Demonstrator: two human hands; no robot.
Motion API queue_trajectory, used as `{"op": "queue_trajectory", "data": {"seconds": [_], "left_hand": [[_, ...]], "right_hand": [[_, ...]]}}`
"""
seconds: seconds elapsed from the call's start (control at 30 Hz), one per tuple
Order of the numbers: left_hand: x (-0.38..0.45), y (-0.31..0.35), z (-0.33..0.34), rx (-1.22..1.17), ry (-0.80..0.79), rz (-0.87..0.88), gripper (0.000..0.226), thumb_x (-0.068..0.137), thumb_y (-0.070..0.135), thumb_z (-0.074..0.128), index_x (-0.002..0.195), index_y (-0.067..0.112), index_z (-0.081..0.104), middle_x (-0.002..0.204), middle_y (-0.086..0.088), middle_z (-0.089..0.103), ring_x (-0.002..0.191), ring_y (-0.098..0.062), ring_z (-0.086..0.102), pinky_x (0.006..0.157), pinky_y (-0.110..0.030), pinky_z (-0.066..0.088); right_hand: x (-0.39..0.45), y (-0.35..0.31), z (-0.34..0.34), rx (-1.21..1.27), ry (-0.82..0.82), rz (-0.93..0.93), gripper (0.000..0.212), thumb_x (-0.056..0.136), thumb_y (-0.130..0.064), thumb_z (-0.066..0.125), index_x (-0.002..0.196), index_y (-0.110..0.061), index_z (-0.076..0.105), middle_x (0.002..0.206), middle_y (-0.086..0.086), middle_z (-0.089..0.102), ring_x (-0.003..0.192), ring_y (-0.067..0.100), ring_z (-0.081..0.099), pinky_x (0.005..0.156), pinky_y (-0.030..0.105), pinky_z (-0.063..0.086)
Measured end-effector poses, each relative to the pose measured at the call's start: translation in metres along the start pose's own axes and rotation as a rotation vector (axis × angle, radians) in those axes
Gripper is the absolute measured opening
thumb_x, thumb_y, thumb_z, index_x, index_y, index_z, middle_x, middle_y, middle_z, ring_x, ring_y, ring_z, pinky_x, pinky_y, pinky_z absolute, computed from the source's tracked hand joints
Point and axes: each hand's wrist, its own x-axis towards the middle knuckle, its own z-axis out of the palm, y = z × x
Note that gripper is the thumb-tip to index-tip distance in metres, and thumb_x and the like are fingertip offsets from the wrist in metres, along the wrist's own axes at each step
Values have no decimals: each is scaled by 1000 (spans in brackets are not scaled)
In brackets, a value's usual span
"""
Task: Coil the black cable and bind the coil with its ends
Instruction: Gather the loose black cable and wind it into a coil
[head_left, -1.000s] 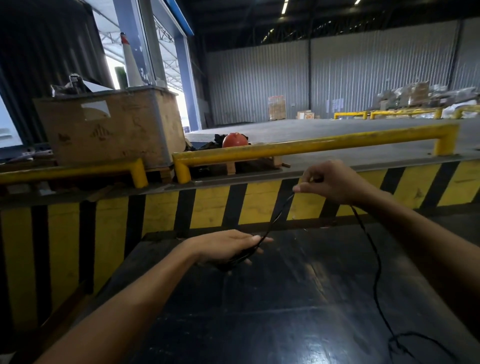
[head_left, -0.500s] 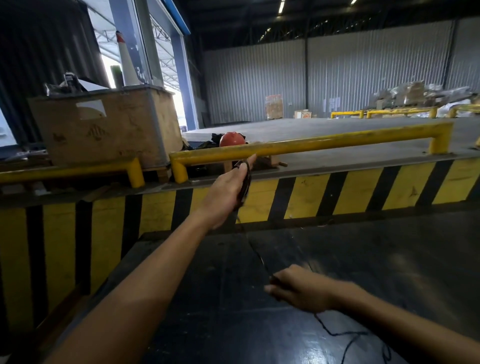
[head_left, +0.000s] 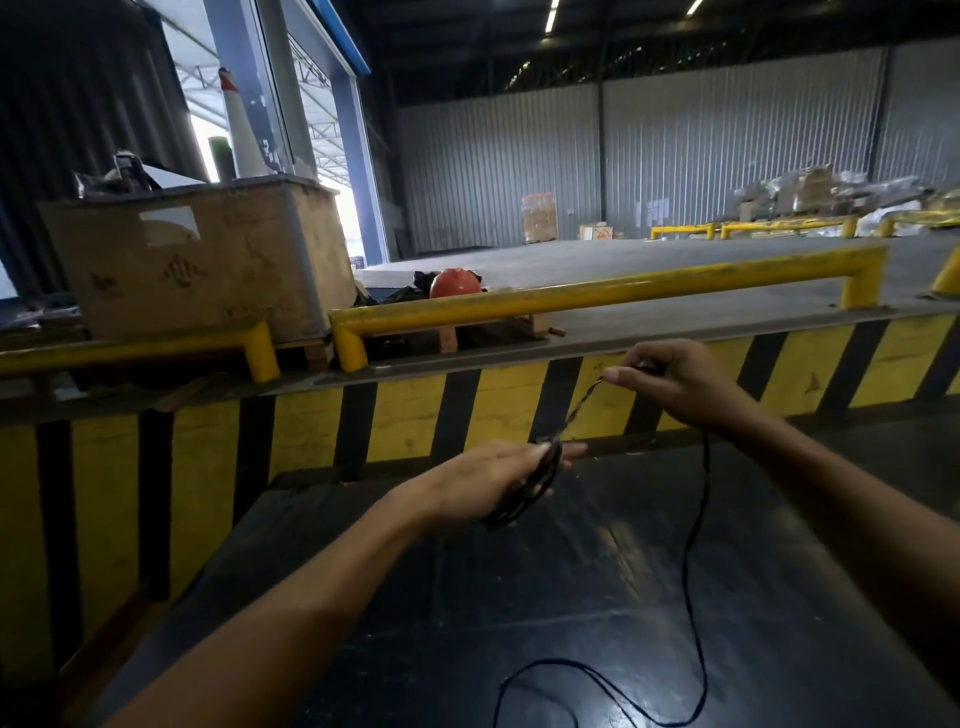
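Note:
The thin black cable (head_left: 698, 525) is partly wound into a small coil (head_left: 535, 483) around the fingers of my left hand (head_left: 488, 480), held low over the dark table. From the coil a taut strand rises to my right hand (head_left: 670, 382), which pinches it between thumb and fingers, higher and to the right. The remaining cable hangs down from my right hand and lies in a loose loop on the dark table (head_left: 415, 597) near its front edge.
A yellow-and-black striped barrier wall (head_left: 415, 410) runs behind the table, topped by yellow rails (head_left: 597, 296). A wooden crate (head_left: 202, 260) stands at the back left and a red round object (head_left: 455, 283) sits behind the rail.
My left hand has come down from the rail height to just above the table. My right hand has risen from the table, pulling a strand up and right.

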Motion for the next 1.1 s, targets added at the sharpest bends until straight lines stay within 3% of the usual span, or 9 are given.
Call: {"op": "queue_trajectory", "data": {"seconds": [0.1, 0.23, 0.33, 0.43, 0.5, 0.63, 0.87, 1.0, 1.1], "left_hand": [[0, 15, -2, -458, 38, 81, 38, 96, 44, 25, 122, 48, 52, 129, 14, 56, 124, -20, 53, 100, -53, 40], [8, 39, -13, -745, 231, 244, 39, 97, 41, 23, 120, 43, 54, 133, 3, 55, 120, -25, 55, 98, -63, 39], [12, 34, -24, -622, 357, 260, 36, 98, 41, 24, 123, 48, 49, 147, 2, 41, 133, -27, 41, 103, -62, 33], [10, 13, -39, -243, 483, 204, 37, 99, 41, 25, 131, 50, 41, 154, 1, 31, 140, -23, 29, 103, -41, 36], [3, 0, -49, -1, 496, 119, 38, 100, 39, 26, 136, 45, 37, 148, 6, 35, 133, -14, 32, 90, -22, 35], [-15, -15, -49, 236, 300, -143, 32, 100, 41, 27, 124, 43, 48, 130, -1, 50, 108, -6, 48, 85, -26, 38], [-30, -4, -44, -643, -75, -102, 43, 90, 47, 38, 129, 39, 54, 139, -4, 54, 124, -29, 54, 97, -57, 44], [-26, 21, -52, -941, -71, 168, 48, 93, 44, 33, 138, 32, 45, 137, -11, 55, 119, -33, 58, 91, -61, 47], [-17, 37, -51, -923, 137, 230, 44, 92, 44, 33, 131, 37, 52, 138, -7, 53, 116, -30, 59, 95, -66, 41]], "right_hand": [[-16, 1, 41, 84, -11, 117, 28, 92, -36, 47, 90, -15, 66, 77, 5, 64, 69, 15, 61, 61, 34, 50], [-60, -34, 111, 273, -381, 194, 27, 98, -36, 35, 97, -28, 61, 85, -6, 62, 75, 6, 59, 71, 31, 52], [-81, -70, 136, 237, -573, 49, 19, 97, -33, 40, 80, -30, 49, 70, -11, 51, 60, 3, 49, 62, 26, 44], [-70, -88, 116, 185, -678, -44, 19, 97, -31, 43, 78, -34, 46, 70, -11, 50, 60, 1, 49, 60, 21, 41], [-52, -92, 88, 124, -640, -64, 16, 96, -32, 42, 83, -31, 50, 74, -8, 52, 64, 4, 51, 63, 23, 43], [-11, -86, 31, 15, -389, -95, 13, 91, -30, 52, 80, -28, 58, 73, -7, 56, 64, 5, 53, 61, 23, 42], [14, -58, 26, 61, 31, -28, 20, 87, -35, 56, 89, -16, 64, 76, -2, 61, 69, 10, 57, 61, 26, 46], [-15, -56, 87, 268, -136, 121, 26, 97, -33, 38, 93, -21, 62, 91, 2, 64, 82, 16, 61, 74, 41, 53], [-48, -80, 130, 363, -360, 122, 24, 98, -31, 37, 95, -20, 58, 83, -3, 60, 71, 3, 57, 67, 31, 50]]}}
